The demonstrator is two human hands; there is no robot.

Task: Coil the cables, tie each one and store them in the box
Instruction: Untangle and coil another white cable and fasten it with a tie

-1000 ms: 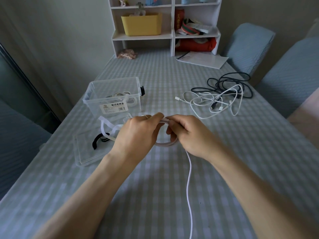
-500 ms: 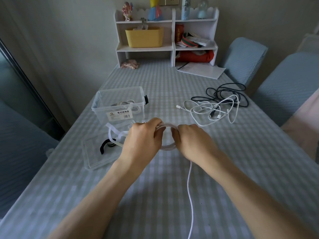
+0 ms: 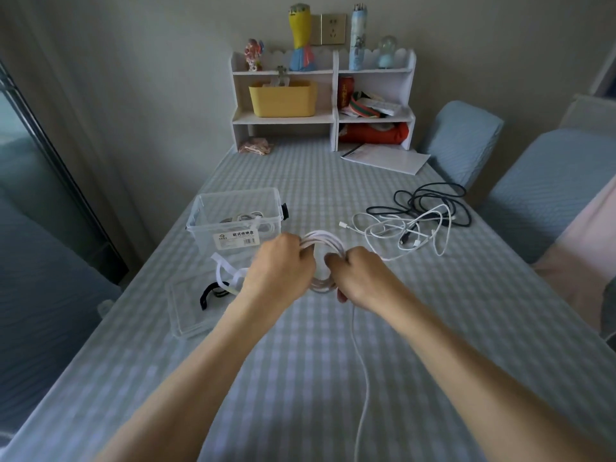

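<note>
Both hands hold a white cable coil (image 3: 322,240) above the middle of the table. My left hand (image 3: 279,265) grips the coil's left side and my right hand (image 3: 360,279) grips its right side. The cable's loose tail (image 3: 364,378) hangs from my right hand toward the near table edge. A clear plastic box (image 3: 237,217) stands behind my left hand with white cable inside. Its clear lid (image 3: 190,306) lies left of my left arm, carrying white ties (image 3: 222,269) and a black tie (image 3: 210,293). Loose white cables (image 3: 405,233) and a dark cable (image 3: 433,200) lie tangled at right.
A white shelf unit (image 3: 325,95) with a yellow bin (image 3: 283,99) stands at the table's far end, with white paper (image 3: 388,158) beside it. Two blue-covered chairs (image 3: 461,141) stand along the right edge. A dark window frame runs down the left.
The view has tilted upward, showing more of the shelf and wall. The coil in my hands has grown thicker and my hands have spread to its two sides.
</note>
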